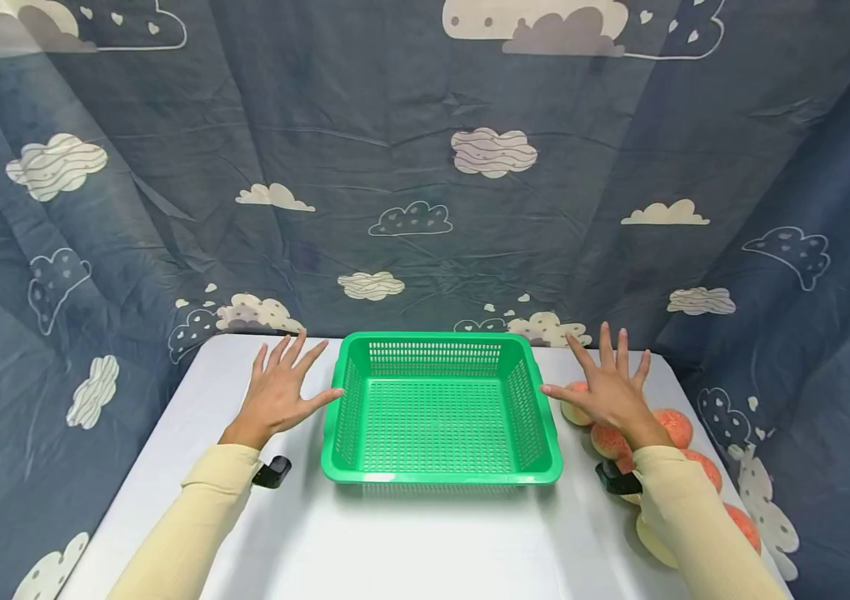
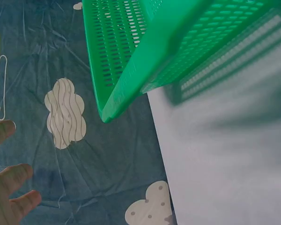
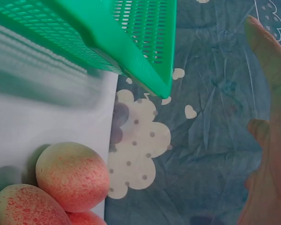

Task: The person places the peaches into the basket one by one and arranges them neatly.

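A green plastic basket with slotted walls stands in the middle of the white table. Left of it, my left hand is held with fingers spread, its thumb tip overlapping the basket's rim in the head view. On the other side my right hand spreads its fingers too, thumb toward the basket's right rim. Neither hand holds anything. Several peaches, pink and pale yellow, lie below the right hand and forearm, partly hidden by them. In the right wrist view a peach sits near the table edge.
The white table ends at the back against a dark blue-grey curtain printed with clouds, which also hangs at both sides. A small black device is worn at the left wrist, and another at the right.
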Demonstrator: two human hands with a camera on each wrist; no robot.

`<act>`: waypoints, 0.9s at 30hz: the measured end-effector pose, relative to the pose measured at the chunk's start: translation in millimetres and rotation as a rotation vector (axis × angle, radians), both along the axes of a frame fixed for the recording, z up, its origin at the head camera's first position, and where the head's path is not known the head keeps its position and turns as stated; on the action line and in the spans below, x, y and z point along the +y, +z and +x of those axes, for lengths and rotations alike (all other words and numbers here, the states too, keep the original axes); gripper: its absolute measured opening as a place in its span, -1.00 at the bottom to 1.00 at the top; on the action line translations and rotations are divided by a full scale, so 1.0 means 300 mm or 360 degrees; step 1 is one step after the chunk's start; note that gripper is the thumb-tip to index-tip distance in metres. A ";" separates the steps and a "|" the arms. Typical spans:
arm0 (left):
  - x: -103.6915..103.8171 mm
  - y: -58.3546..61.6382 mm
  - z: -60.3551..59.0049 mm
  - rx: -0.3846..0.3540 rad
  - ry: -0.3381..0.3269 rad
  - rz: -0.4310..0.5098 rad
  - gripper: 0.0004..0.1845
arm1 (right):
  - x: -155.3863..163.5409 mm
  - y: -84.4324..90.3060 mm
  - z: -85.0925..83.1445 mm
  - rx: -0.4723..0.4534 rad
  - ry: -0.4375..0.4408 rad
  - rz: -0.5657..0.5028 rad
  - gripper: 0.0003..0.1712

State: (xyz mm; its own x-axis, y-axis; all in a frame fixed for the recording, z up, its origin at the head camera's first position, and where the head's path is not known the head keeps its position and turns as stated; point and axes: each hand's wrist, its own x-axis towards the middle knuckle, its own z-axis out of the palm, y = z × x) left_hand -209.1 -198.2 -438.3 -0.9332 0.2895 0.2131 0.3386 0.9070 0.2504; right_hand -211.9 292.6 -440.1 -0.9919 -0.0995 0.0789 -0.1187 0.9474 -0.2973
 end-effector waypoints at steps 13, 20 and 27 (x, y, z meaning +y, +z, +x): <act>0.005 -0.018 0.001 -0.0097 -0.0004 0.0267 -0.18 | 0.033 0.013 0.016 -0.0005 -0.0007 -0.0072 0.18; 0.001 -0.042 -0.003 -0.0227 0.0032 0.0618 -0.27 | 0.075 0.014 0.040 0.0021 -0.0036 -0.0156 0.14; -0.009 -0.073 -0.001 -0.0534 0.0126 0.1061 -0.38 | 0.153 -0.005 0.064 0.0037 -0.0079 -0.0263 0.12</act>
State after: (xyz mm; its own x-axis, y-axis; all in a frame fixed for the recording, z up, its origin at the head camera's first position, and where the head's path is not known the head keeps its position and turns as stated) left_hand -209.5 -201.0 -460.1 -0.9916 0.1279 0.0204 0.0874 0.5454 0.8336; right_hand -192.7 338.6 -441.6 -0.9930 -0.0340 0.1132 -0.0815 0.8908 -0.4471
